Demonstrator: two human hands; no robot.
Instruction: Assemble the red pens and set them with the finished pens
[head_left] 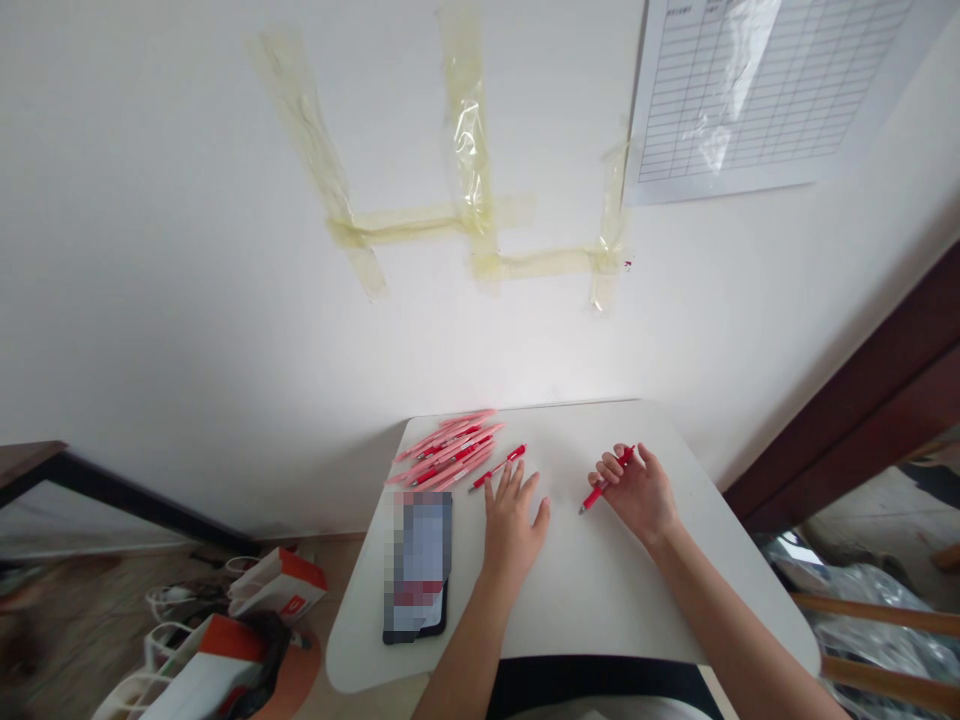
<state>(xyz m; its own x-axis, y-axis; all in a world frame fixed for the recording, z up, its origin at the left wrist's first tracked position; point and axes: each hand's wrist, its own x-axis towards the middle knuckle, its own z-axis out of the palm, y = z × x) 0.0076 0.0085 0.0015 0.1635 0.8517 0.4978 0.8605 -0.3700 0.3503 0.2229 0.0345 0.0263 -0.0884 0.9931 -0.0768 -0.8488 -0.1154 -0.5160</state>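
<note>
The right hand [637,492] pinches a red pen [602,482] in its fingertips while the left hand [514,518] lies spread flat, a loose pen [499,467] just beyond its fingers, where a careless nudge could roll it away

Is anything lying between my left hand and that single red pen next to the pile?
Nothing visible: the left hand lies flat with its fingertips right beside the single pen. The pile lies beyond it.
</note>
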